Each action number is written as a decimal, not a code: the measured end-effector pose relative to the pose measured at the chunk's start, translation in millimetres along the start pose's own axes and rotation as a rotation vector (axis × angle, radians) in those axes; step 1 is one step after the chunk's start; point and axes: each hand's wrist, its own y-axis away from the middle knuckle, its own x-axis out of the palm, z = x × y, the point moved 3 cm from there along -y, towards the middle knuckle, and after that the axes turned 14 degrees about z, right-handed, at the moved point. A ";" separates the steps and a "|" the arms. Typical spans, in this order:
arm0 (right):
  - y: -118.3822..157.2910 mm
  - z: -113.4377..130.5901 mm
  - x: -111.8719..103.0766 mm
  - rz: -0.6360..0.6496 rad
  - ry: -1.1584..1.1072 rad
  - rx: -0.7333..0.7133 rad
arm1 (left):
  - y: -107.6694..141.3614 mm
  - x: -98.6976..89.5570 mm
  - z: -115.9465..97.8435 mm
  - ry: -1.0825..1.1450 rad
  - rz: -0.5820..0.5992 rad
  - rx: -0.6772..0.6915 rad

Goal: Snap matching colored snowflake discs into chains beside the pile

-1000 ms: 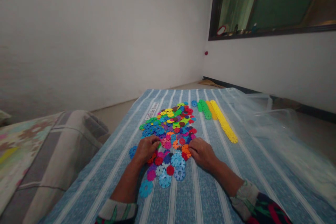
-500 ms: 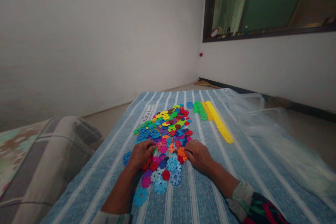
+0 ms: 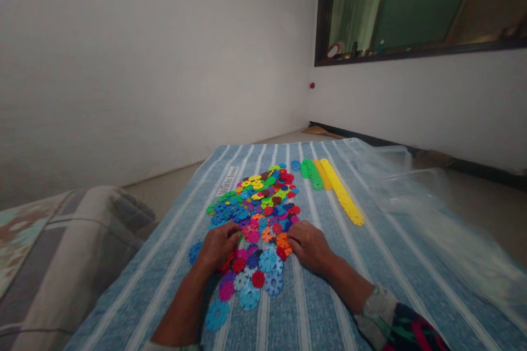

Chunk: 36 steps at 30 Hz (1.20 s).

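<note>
Many flat, notched plastic discs lie in a loose, overlapping pile (image 3: 252, 235) of mixed colours. At the pile's left side is my left hand (image 3: 218, 245), its fingers pinched together around a green disc (image 3: 240, 238) that shows only as a small edge. Across from it, my right hand (image 3: 310, 245) rests with curled fingers closed at the edge of an orange disc (image 3: 283, 242). Light blue discs (image 3: 249, 296) and a magenta disc (image 3: 226, 288) lie between my forearms. A larger blue disc (image 3: 217, 315) sits nearest me.
Beyond my right hand run a long yellow row of joined discs (image 3: 342, 193), a shorter orange row (image 3: 323, 174) and green rows (image 3: 314, 175). Clear plastic containers (image 3: 415, 186) stand on the right. Striped cloth (image 3: 164, 263) covers the table; a draped fabric-covered seat (image 3: 82, 252) is at left.
The view has shifted slightly, so everything appears a little further left. My left hand has dipped slightly closer to me; both hands keep nearly the same places at the pile.
</note>
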 end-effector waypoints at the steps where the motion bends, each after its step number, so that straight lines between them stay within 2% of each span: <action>1: 0.1 0.2 -0.4 0.002 -0.003 0.001 | 0.1 0.0 -0.1 -0.003 0.000 -0.002; 14: 2.5 3.0 -2.1 -0.019 -0.002 0.003 | -1.4 3.3 0.8 0.002 -0.019 0.011; 23: 3.4 -2.3 3.0 -0.033 -0.052 -0.035 | 3.1 1.5 -7.2 0.129 -0.136 0.062; 28: 3.5 -3.6 3.5 -0.022 -0.043 -0.041 | -6.3 -0.3 -10.7 0.187 -0.188 0.066; 33: 4.9 -1.2 -0.1 -0.015 -0.069 -0.047 | -18.8 -3.7 -25.4 0.200 -0.223 0.121; 36: 5.9 0.0 -0.7 -0.019 -0.077 -0.046 | -19.5 5.0 -44.3 0.229 -0.152 0.162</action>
